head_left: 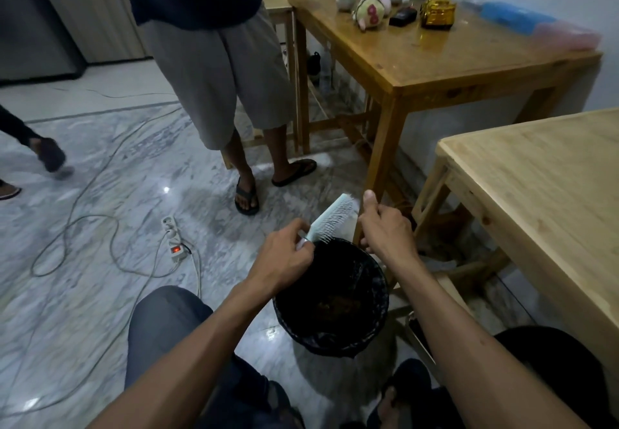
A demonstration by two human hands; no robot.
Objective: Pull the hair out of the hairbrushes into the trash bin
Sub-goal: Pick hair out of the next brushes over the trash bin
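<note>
- Head view: the fingers [303, 227] of my left hand [284, 254] are pinched shut round the handle end of the pale blue plastic hairbrush with white bristles [330, 219]; its head slants up toward one o'clock, bristles facing my other hand.
- My right hand [385, 227] hovers just beside the bristles at three o'clock of the brush, thumb up and fingers curled loosely; I cannot tell whether any strands are pinched between them.
- The brush hangs over the far rim, at twelve o'clock, of the round bin lined with a black plastic bag [380, 291], which stands on the marble floor between my knees. A brownish clump lies at the bottom.
- Handling, as I judge it: the brush is light and stiff, so a firm hold on the handle is enough; the bristles will flex and spring back.
- Hair would be soft, near weightless and tangled, best taken close to the bristle roots and drawn outward along the pins.
- Loose strands could drift, so let go low over the bin.
</note>
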